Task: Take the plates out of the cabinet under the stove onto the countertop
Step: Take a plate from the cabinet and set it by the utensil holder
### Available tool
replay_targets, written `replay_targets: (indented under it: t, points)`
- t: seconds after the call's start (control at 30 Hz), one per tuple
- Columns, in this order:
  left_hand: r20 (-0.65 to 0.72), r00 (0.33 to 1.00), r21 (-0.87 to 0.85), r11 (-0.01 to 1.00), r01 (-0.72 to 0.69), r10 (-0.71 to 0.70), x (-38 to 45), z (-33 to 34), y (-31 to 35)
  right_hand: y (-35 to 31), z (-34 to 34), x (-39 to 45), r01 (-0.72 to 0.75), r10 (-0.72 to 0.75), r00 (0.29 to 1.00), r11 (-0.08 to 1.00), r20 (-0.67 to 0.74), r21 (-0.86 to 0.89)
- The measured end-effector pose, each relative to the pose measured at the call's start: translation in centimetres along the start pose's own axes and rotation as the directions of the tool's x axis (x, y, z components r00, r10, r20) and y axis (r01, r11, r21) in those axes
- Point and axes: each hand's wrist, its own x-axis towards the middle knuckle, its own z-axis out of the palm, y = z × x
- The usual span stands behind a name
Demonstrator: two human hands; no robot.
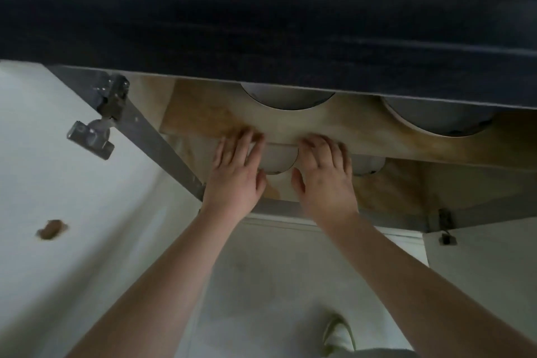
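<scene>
The open white door (58, 154) stands at the left, carrying one metal hinge (100, 122) and one brown knob (52, 229). Inside the cabinet, two shelves show. The left hand (235, 171) and right hand (325, 177) reach to the lower shelf on either side of a stack of white plates (276, 158); their fingers (250, 139) curl round its edges, tips hidden under the upper shelf (363, 136). A second pale stack (367, 164) sits just right. Two more dishes (287, 97) rest on the upper shelf, half hidden by the dark table edge (261, 23). No writing is legible. One shoe (338, 334) shows on the floor.
</scene>
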Motion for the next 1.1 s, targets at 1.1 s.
replay_targets:
  t: [1.1]
  points:
    - [-0.529,0.840,0.092,0.993,-0.079,0.116,1.5,5.7,-1.7,-0.1,2.5,1.6,-0.018,-0.082,0.939,0.958,-0.335,-0.285]
